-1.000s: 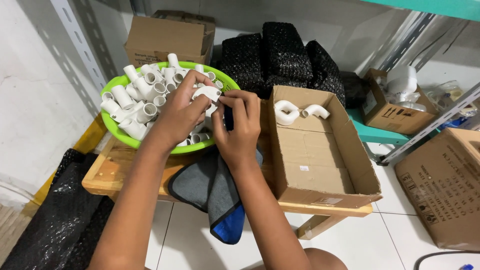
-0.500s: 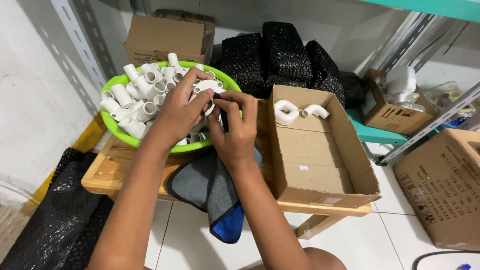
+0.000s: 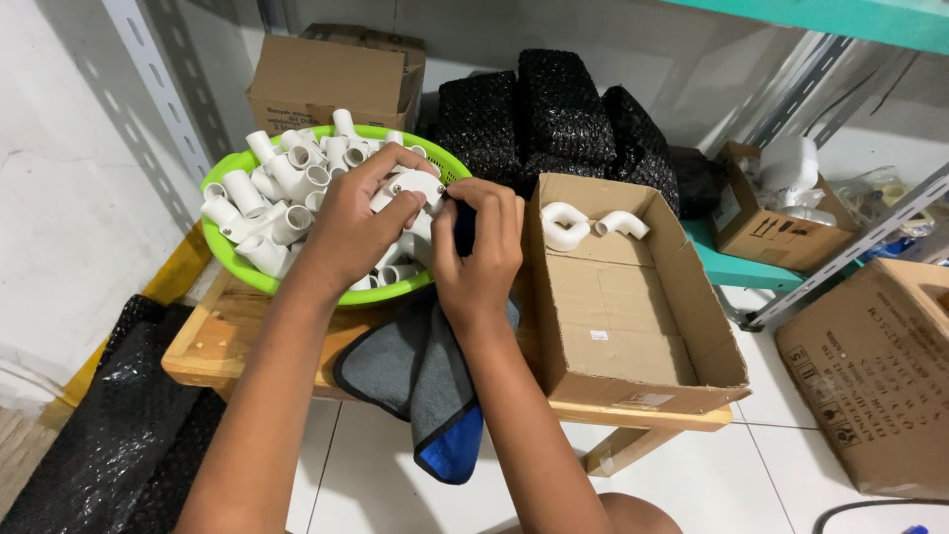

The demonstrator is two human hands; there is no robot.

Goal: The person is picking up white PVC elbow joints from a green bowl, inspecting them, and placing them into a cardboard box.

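The left hand (image 3: 351,222) is closed around a white pipe fitting (image 3: 415,186), holding it just above the near-right rim of the green basket (image 3: 229,259). The right hand (image 3: 481,252) meets it from the side away from the basket, its fingers pinched on a fold of the grey cloth with a blue edge (image 3: 427,386) and pressed against the fitting. The rest of that cloth hangs down below the basket, over the front edge of the wooden table (image 3: 213,341).

The basket is heaped with more white pipe fittings (image 3: 277,193), mostly short elbows and tees lying at all angles. Just beside the basket, on the side of the right hand, stands an open cardboard box (image 3: 633,316) with two white curved fittings (image 3: 591,225) lying at its far end. Behind the basket sits a closed brown carton (image 3: 331,79), and next to that, black mesh-wrapped bundles (image 3: 559,124) are stacked against the wall. Below the basket's left side, black plastic sheeting (image 3: 99,435) lies on the floor.
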